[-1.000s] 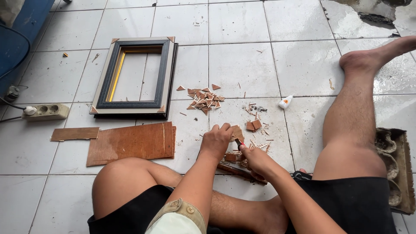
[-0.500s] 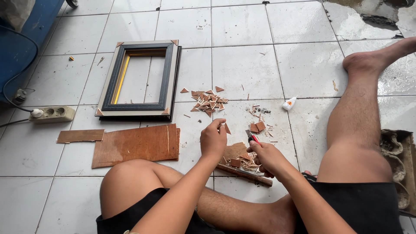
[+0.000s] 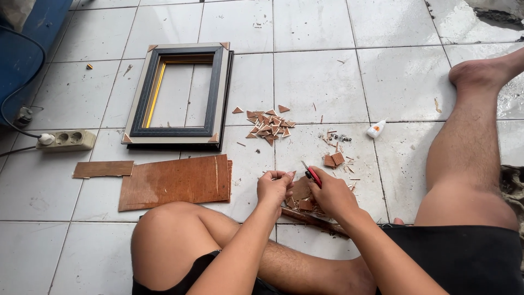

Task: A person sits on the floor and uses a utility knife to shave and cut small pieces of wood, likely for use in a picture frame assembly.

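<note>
I sit on a white tiled floor (image 3: 327, 82). My right hand (image 3: 333, 196) grips a red-handled cutter (image 3: 311, 175), blade pointing up-left. My left hand (image 3: 275, 186) pinches a small piece of brown board (image 3: 299, 188) right beside the blade. Under both hands lie more brown offcuts and a dark wooden strip (image 3: 316, 221). A pile of small brown triangles (image 3: 267, 123) lies just beyond the hands. A dark picture frame (image 3: 180, 95) with a gold inner edge lies flat at the upper left.
A brown backing board (image 3: 174, 183) and a narrow brown strip (image 3: 103, 169) lie left of my knee. A small white glue bottle (image 3: 375, 129) sits at right. A power strip (image 3: 65, 140) with cable lies far left by a blue object (image 3: 27, 49). My right leg stretches along the right side.
The view shifted slightly and my hands rose a little. My left hand now pinches the small piece next to the cutter instead of pressing down on the offcuts.
</note>
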